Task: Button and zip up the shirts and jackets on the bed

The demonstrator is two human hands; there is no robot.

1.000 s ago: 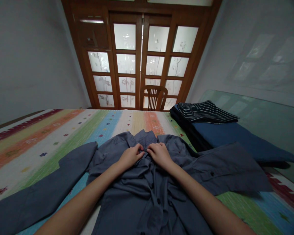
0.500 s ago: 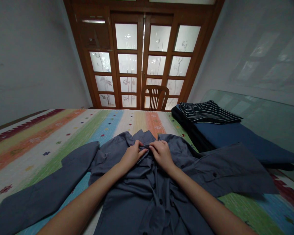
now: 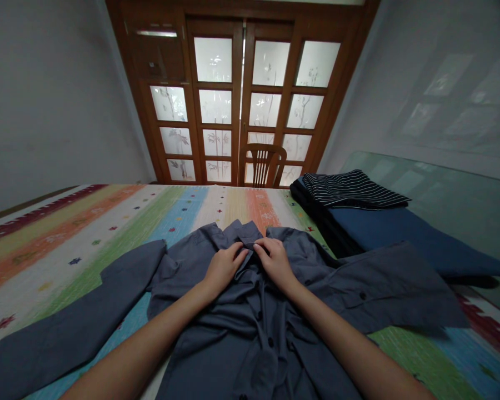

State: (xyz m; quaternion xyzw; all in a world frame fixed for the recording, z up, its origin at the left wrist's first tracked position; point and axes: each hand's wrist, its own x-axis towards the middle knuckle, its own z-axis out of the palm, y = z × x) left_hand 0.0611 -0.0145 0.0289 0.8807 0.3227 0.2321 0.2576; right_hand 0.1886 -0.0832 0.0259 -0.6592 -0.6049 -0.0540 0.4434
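Note:
A dark grey button-up shirt [image 3: 229, 355] lies front up, its sleeves spread to both sides and its collar pointing away from me. Just below the collar, my left hand [image 3: 223, 268] pinches the front edge of the shirt between thumb and fingers. Right beside it, my right hand [image 3: 274, 262] is closed on the opposite front edge, thumb and fingertips pressed together. Whether a button is between the fingertips, I cannot make out. Dark buttons run down the wrinkled front, and another shows on the right sleeve.
Under the shirt is a colourful striped cloth [image 3: 120, 233] covering the surface. Folded clothes are stacked at the right: a black-and-white striped piece [image 3: 354, 189] on a blue one [image 3: 383, 233]. A wooden chair [image 3: 262, 161] and wooden doors with glass panes stand beyond the far edge.
My fingertips have shifted slightly at the shirt's front, and both hands keep their pinch near the collar. The whole view has moved a little; the shirt lies as before.

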